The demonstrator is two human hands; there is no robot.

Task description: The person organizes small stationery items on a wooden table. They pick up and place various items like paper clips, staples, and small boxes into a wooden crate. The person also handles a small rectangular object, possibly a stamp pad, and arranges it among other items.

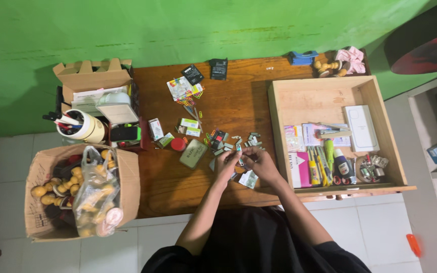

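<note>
both hands meet over the brown wooden table [238, 101]: the left hand [227, 164] and right hand [259, 162] pinch a small grey metal clip [239, 162] between their fingertips, just above the table near its front edge. it looks light, stiff and slick, best held by its flat sides. more loose grey clips [251, 140] lie scattered just beyond, a green oval tin [193, 153] to the left, and an open wooden drawer [330, 91] of stationery to the right.
</note>
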